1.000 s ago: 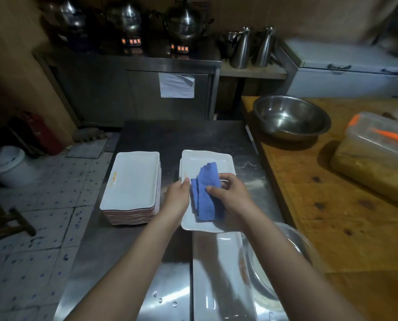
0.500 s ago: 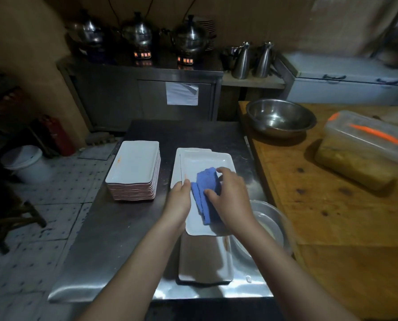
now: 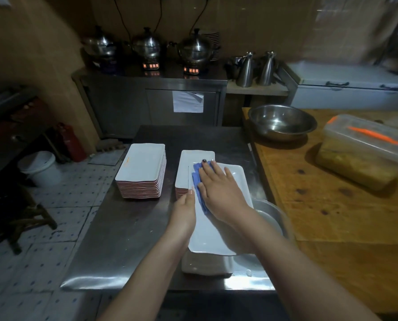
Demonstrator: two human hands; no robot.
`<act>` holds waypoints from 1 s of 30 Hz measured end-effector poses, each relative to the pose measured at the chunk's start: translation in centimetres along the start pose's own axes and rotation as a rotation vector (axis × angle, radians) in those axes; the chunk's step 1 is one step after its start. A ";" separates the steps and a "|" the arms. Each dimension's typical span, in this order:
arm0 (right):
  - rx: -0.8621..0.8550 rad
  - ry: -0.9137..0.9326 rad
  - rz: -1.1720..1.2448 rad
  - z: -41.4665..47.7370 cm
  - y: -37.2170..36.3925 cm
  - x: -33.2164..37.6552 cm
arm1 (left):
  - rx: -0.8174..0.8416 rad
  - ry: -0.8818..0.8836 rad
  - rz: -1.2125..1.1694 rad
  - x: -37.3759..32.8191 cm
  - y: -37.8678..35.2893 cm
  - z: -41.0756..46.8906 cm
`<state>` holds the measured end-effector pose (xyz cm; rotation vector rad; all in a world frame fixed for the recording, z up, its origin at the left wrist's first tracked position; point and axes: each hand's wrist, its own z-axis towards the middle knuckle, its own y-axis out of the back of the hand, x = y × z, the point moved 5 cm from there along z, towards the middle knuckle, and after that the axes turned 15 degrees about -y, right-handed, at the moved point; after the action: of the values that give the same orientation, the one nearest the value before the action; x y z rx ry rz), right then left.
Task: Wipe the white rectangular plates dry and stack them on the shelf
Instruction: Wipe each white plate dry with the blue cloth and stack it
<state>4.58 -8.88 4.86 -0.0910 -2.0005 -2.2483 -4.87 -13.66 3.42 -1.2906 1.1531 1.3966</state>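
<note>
Right hand [image 3: 218, 193] flat, pressing blue cloth [image 3: 196, 181] on white rectangular plate [image 3: 216, 232] at near edge of steel table [image 3: 123, 239]. Left hand [image 3: 185, 212] pinches its rim, I think; fingers hidden. My worry: hard push skids it off lower plate [image 3: 205, 265].

One cam only, on the person's head, wide-angle, tipped fwd & down over the steel table [image 3: 123, 228]. Left hand [image 3: 185, 205], right hand [image 3: 221, 193] & plate [image 3: 207, 228] sit close, mid-frame; back counter [image 3: 151, 83] far off, top of frame.
</note>
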 end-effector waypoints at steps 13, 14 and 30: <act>0.107 0.051 0.051 -4.4 -1.4 1.5 | -0.071 0.048 -0.014 1.0 3.2 1.4; 0.105 0.065 0.058 -3.8 -1.4 2.1 | -0.069 0.040 -0.008 1.0 3.3 1.3; 0.060 -0.097 -0.028 -5.7 -1.5 0.3 | -0.021 0.083 -0.030 1.3 3.4 0.7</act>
<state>4.32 -14.36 2.78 -0.1701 -2.1288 -2.2392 -8.44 -13.57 2.35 -1.3861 1.1722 1.3473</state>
